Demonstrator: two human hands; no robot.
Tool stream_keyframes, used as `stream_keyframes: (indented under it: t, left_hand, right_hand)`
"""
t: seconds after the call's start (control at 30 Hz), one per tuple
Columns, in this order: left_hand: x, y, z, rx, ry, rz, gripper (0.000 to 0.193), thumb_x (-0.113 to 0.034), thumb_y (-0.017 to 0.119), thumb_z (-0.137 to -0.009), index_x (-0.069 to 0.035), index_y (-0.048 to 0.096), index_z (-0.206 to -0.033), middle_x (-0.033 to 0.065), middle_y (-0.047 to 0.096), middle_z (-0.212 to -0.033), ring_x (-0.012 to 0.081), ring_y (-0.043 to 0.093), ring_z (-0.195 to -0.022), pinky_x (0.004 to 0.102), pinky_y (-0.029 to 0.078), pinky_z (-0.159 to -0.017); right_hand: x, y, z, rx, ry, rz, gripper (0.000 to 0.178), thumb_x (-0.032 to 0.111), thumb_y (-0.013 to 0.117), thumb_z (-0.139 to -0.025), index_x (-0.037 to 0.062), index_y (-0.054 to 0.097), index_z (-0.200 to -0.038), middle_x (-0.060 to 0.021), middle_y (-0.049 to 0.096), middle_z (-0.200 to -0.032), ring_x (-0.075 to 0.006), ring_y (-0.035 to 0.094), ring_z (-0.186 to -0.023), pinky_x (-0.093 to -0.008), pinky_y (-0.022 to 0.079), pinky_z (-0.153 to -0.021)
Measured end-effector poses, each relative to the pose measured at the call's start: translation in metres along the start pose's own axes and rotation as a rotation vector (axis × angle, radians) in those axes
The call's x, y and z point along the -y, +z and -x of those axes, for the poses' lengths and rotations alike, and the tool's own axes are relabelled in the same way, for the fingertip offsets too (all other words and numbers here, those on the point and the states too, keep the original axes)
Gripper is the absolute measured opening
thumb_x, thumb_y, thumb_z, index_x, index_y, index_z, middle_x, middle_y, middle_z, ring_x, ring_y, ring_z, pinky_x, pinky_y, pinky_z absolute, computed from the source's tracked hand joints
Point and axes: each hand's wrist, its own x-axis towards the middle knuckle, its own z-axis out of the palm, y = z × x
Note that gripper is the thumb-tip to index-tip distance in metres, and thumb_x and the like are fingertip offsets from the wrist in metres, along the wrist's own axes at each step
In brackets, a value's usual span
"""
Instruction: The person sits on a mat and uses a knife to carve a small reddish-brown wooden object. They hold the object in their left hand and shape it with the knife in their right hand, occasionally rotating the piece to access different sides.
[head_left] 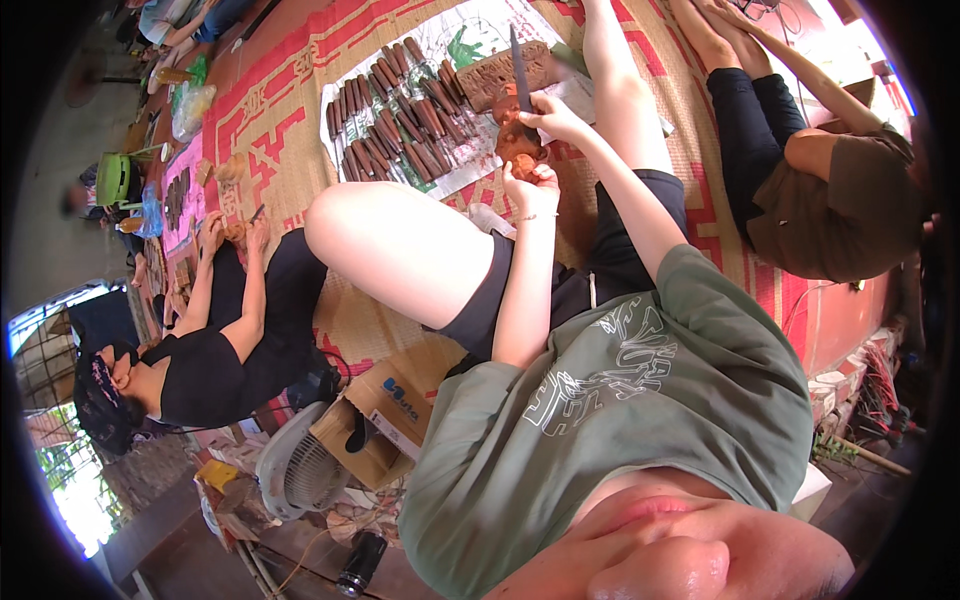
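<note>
My left hand (532,190) is closed around the lower end of a reddish-brown carved wooden figure (512,140), held up in front of my lap. The fingers of my right hand (558,120) close on a long, dark, tapered file (518,70), its tip pointing away from me. This hand is right beside the figure's upper part; whether the file touches the wood I cannot tell. Past the figure lies a carved brown wooden block (508,74). Left of it, several carving chisels (395,115) with brown handles lie in rows on a white printed sheet (455,185).
A patterned red and straw mat (270,110) spreads beneath. On my left a person in black (215,365) handles a small piece of wood; on my right sits another person (830,200). A grey fan (305,460) and an open cardboard box (385,410) stand behind to the left.
</note>
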Motion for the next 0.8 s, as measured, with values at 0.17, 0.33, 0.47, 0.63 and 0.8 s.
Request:
stream_keyframes:
  t: [0.17,0.33,0.47,0.63,0.8]
  left_hand:
    - [-0.006,-0.002,0.000,0.028,-0.012,0.053,0.036,-0.040,0.041,-0.084,-0.005,0.041,-0.083,0.0017,0.036,-0.054,0.0133,0.039,-0.042,0.0224,0.035,-0.039]
    - [-0.001,0.002,0.003,0.015,-0.031,0.065,0.035,-0.039,0.042,-0.083,-0.005,0.042,-0.085,0.0021,0.037,-0.055,0.0132,0.040,-0.042,0.0222,0.037,-0.040]
    - [-0.004,-0.004,0.001,-0.012,-0.025,0.054,0.038,-0.042,0.043,-0.082,-0.004,0.041,-0.089,0.0035,0.037,-0.055,0.0138,0.041,-0.044,0.0224,0.036,-0.041]
    - [-0.003,-0.002,0.001,0.013,0.008,0.031,0.039,-0.042,0.044,-0.082,-0.004,0.041,-0.091,0.0032,0.035,-0.056,0.0137,0.040,-0.045,0.0224,0.036,-0.042]
    - [-0.004,-0.003,0.001,0.041,-0.019,0.064,0.033,-0.038,0.044,-0.083,-0.005,0.042,-0.087,0.0029,0.040,-0.060,0.0137,0.040,-0.044,0.0217,0.037,-0.040]
  right_hand:
    - [0.034,0.009,0.020,-0.007,0.062,-0.005,0.028,0.012,0.061,-0.079,0.0004,0.057,-0.105,-0.0056,0.062,-0.086,-0.0089,0.054,-0.078,-0.0248,0.044,-0.071]
    - [0.012,0.008,0.000,-0.230,0.044,-0.033,0.028,0.013,0.060,-0.079,0.0015,0.057,-0.104,-0.0047,0.061,-0.082,-0.0089,0.054,-0.071,-0.0247,0.045,-0.064]
    - [0.006,0.005,-0.010,-0.115,-0.041,-0.095,0.028,0.014,0.061,-0.079,0.0007,0.057,-0.103,-0.0051,0.061,-0.081,-0.0088,0.055,-0.073,-0.0253,0.046,-0.067]
    - [0.007,0.013,0.002,-0.036,-0.174,0.097,0.028,0.015,0.062,-0.078,-0.0003,0.057,-0.100,-0.0059,0.060,-0.076,-0.0097,0.053,-0.071,-0.0258,0.044,-0.068]
    - [0.016,0.011,-0.001,-0.153,-0.026,0.089,0.025,0.015,0.061,-0.078,-0.0009,0.057,-0.097,-0.0071,0.060,-0.074,-0.0109,0.053,-0.067,-0.0270,0.045,-0.064]
